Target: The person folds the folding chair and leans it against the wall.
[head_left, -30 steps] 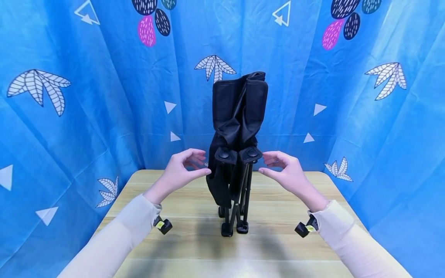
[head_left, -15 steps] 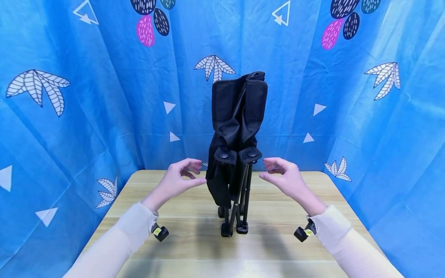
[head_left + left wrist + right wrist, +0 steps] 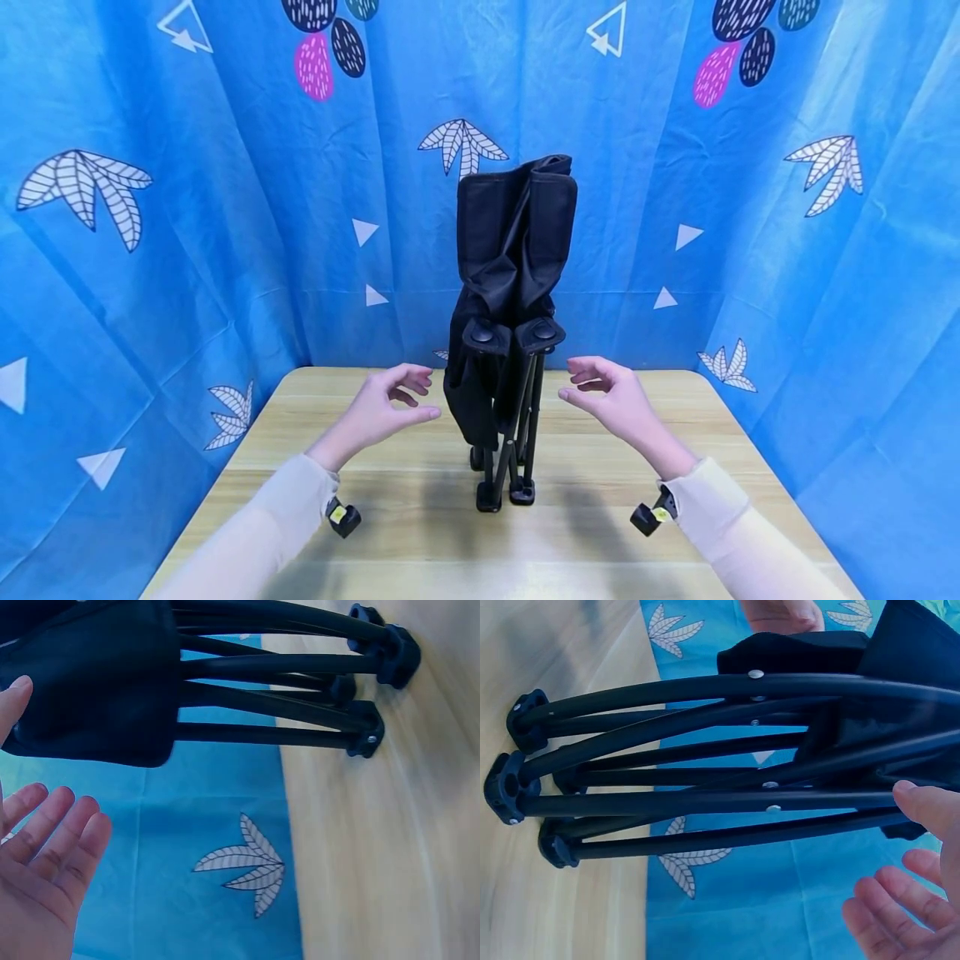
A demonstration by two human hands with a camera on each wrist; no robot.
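Note:
A black folding chair (image 3: pixel 510 275) stands upright and folded on the wooden table, its fabric bunched above a bundle of dark metal legs (image 3: pixel 705 799) with plastic feet. To its left hovers my left hand (image 3: pixel 378 410), fingers loosely bent, a gap between it and the fabric. On the other side my right hand (image 3: pixel 613 398) is held in a like pose, also apart from the chair. Neither hand holds anything. In the left wrist view the chair's fabric pouch (image 3: pixel 97 690) lies past the thumb. The chair's far side is hidden.
The light wooden table (image 3: pixel 360 533) has its back edge close to a blue patterned curtain (image 3: pixel 360 167) that also hangs at both sides. Small black cameras are strapped to both wrists.
Both hands have sunk lower alongside the chair, and the left has drawn slightly away from it. The chair has stayed in place.

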